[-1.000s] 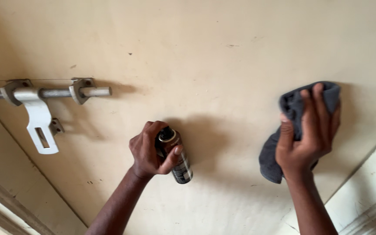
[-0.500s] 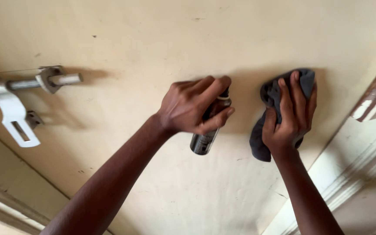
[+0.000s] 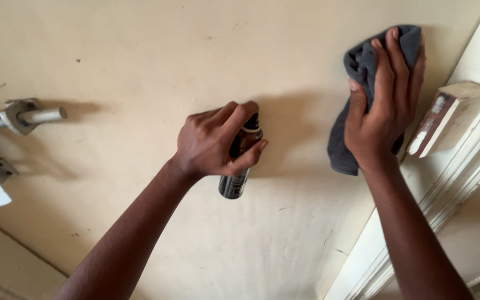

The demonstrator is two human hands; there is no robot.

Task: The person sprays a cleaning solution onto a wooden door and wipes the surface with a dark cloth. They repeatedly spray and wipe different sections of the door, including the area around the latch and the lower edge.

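Left hand (image 3: 213, 141) wrapped tight round a dark spray can (image 3: 239, 166), forefinger curled over its top; can's long axis runs up-down, tilted slightly right, nozzle toward the cream door panel (image 3: 140, 55). Right hand (image 3: 381, 111) presses a grey cloth (image 3: 356, 66) flat on the panel, fingers together, up and right of the can, well apart. Right hand nearer the wooden block (image 3: 448, 116) on the frame. Nozzle hidden under forefinger; sliding bolt (image 3: 26, 115) cut off at left edge; any spray not discernible
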